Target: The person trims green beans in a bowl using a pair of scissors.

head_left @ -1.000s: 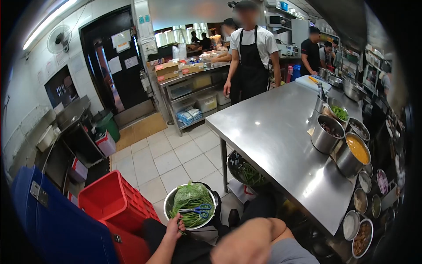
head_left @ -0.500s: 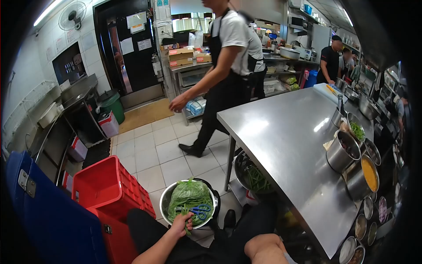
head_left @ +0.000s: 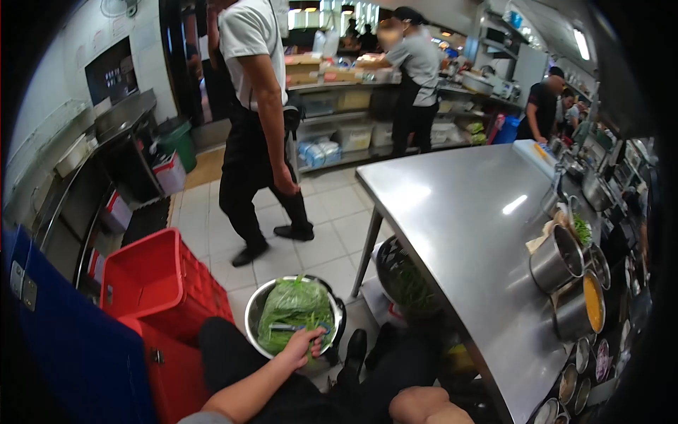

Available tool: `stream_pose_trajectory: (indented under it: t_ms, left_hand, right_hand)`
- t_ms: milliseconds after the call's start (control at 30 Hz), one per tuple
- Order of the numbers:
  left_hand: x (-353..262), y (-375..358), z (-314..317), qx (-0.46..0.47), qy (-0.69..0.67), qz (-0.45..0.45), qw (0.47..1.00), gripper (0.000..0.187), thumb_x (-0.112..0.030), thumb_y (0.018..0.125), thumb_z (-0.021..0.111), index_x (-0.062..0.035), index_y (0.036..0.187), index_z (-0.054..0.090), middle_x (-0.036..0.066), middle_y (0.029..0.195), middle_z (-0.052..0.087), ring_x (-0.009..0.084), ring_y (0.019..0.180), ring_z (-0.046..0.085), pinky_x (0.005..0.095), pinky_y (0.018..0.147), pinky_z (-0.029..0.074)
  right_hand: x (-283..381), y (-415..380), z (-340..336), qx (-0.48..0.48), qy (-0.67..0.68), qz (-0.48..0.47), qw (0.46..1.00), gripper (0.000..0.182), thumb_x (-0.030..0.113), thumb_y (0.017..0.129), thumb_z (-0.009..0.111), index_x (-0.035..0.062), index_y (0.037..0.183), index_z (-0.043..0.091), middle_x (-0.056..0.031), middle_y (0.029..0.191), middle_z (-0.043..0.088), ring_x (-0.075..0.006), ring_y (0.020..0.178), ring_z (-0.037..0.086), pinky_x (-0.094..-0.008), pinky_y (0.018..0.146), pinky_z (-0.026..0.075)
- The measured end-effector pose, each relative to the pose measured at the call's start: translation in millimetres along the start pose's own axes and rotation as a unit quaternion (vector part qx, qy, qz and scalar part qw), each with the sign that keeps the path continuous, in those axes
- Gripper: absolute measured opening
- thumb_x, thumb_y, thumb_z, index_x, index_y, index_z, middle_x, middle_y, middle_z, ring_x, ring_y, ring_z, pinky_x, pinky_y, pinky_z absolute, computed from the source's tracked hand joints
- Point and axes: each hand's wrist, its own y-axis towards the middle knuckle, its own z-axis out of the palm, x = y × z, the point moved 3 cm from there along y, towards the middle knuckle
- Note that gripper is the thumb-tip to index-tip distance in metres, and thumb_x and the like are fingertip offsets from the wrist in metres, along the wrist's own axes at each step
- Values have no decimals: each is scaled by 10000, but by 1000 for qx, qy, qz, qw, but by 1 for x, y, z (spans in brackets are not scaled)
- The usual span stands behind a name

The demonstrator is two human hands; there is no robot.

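Note:
My left hand is closed around a small bunch of green beans at the near edge of a metal bowl. Inside this bowl is a clear plastic bag of greens, with loose beans around it. Across the bag lie scissors with blue handles, just beyond my fingers; whether the fingers touch them is hard to make out. My right forearm shows bent at the bottom edge, over my dark-trousered leg, and its hand is out of sight.
A steel table stands at the right, with pots along its far side. A colander of greens sits beneath it. Red crates and a blue lid are at my left. A person in an apron stands ahead.
The nearby person has walked leftward past the bowl. A second apron-wearing worker is now visible at the back counter. My left hand has shifted right along the bowl, toward the scissors' handles.

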Motion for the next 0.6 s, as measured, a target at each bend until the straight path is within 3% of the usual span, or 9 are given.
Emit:
stream_pose_trajectory:
  t_ms: [67,233,400,467,533,600]
  left_hand:
    - [1,4,10,-10,36,26,999,103,-196,960,588,-96,983,576,-17,682,471,100,487,402,258,439,342]
    - [5,32,52,6,6,-21,1000,105,-210,966,579,-141,951,503,-15,677,466,105,487,424,266,430,365]
    - [12,97,108,46,71,-12,996,112,-197,970,569,-151,953,467,-9,694,462,108,505,405,271,442,369]
    - [5,115,147,64,64,2,996,86,-163,963,554,-151,953,470,-9,702,463,105,505,408,273,437,360]
    - [-15,118,196,122,31,25,992,57,-143,956,539,-150,998,501,3,706,458,117,515,410,273,464,412]
    - [-28,121,245,60,46,81,994,144,-118,944,528,-114,1087,542,38,743,522,151,568,503,299,531,500]
  right_hand:
    - [-5,-3,9,-47,20,-20,999,179,156,964,477,65,885,609,-93,820,589,-267,765,594,-432,699,482]
    - [-2,-9,21,-133,29,-25,990,175,138,955,470,69,865,603,-83,797,578,-255,747,588,-428,691,477]
    - [7,-1,13,-140,6,-9,990,174,124,948,465,73,848,599,-76,779,570,-246,732,584,-425,684,473]
    - [8,-5,8,-125,-45,8,991,195,133,948,458,123,794,578,-48,729,525,-226,680,549,-418,670,454]
    - [8,-6,11,-114,-60,26,991,198,149,957,470,110,805,591,-62,743,539,-241,682,555,-427,674,457]
    - [9,-12,3,-79,-90,49,992,206,166,965,481,96,816,605,-75,757,554,-257,684,560,-436,678,459]
